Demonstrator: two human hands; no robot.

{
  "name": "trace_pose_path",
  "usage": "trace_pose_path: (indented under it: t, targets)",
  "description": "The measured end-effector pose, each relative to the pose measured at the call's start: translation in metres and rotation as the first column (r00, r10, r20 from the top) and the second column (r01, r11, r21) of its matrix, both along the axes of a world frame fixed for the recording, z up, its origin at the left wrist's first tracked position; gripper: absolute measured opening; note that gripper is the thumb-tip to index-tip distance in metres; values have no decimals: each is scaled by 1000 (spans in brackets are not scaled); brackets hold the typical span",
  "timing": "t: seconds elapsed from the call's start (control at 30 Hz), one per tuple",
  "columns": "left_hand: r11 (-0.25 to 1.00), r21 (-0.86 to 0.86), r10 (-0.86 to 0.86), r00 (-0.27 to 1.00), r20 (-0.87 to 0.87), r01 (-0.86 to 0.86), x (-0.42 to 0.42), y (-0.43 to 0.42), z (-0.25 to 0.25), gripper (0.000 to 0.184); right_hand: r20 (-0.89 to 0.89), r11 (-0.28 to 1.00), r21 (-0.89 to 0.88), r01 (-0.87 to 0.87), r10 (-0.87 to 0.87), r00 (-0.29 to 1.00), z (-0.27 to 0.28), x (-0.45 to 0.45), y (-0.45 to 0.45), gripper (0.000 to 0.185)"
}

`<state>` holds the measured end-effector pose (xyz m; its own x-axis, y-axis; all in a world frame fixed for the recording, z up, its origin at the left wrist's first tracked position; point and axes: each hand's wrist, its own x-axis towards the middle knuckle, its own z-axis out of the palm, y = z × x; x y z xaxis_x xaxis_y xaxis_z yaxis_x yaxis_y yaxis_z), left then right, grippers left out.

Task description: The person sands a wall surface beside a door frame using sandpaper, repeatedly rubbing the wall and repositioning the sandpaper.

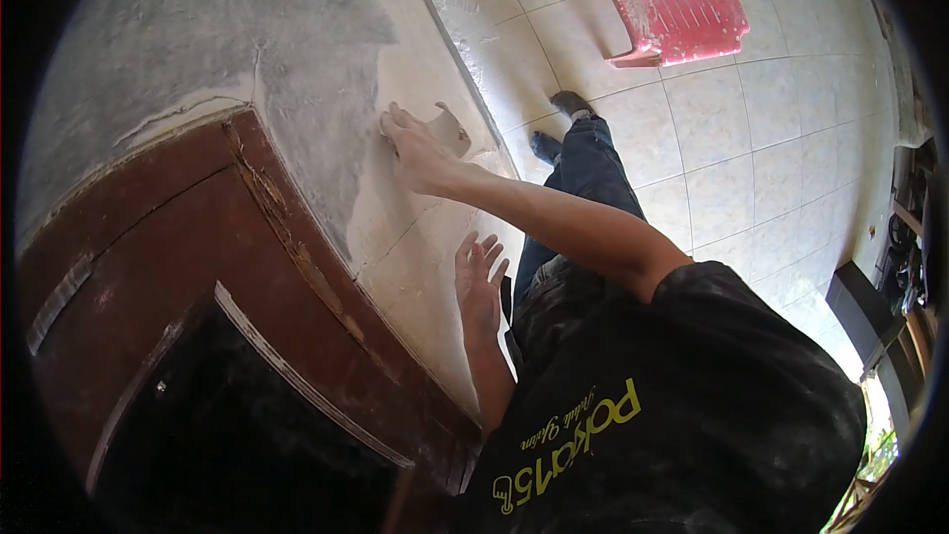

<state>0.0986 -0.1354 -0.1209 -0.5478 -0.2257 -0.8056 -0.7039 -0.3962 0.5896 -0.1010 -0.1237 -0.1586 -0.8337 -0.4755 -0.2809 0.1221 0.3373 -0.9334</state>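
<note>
My right hand (413, 153) presses flat against the wall (326, 49), on a pale, smooth patch beside a grey, rough-looking area. Under and beside its fingers is a curled beige sheet that looks like sandpaper (451, 131), its free edge bending away from the wall. The part beneath the palm is hidden. Lower down, my left hand (479, 282) is raised close to the wall with its fingers apart and nothing in it. A thin crack (400, 234) runs through the pale patch between the two hands.
A reddish-brown wooden frame (297, 237) with split, chipped wood borders a dark panel (247, 425) at lower left. On the tiled floor (712, 148) a red plastic stool (682, 0), smeared white, stands behind my feet (568, 104). Assorted items (909, 257) line the right edge.
</note>
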Motion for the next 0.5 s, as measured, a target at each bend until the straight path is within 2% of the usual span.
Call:
trace_pose_path:
  t: [0.07,0.17,0.3,0.37,0.47,0.5]
  targets:
    - [1000,10,-6,1000,14,6,3,-2,-1,51,41,999,-30,-36,37,998,5,-5,-13,57]
    - [1000,-3,-11,1000,16,11,5,-5,-4,49,-127,996,74,43,-33,991,-23,6,-34,62]
    - [1000,-22,2,1000,17,-1,10,-6,-6,46,1,995,97,-19,19,1000,-32,-22,-42,66]
    - [1000,-15,10,1000,22,-10,8,-7,-7,45,19,992,92,-90,88,996,-14,-14,-34,68]
    - [999,-4,38,999,40,-38,8,-6,-10,44,-95,995,10,-97,97,991,-14,0,-26,70]
    - [999,-2,33,999,38,-33,10,-7,-8,44,-30,994,37,-105,106,994,-16,-5,-27,69]
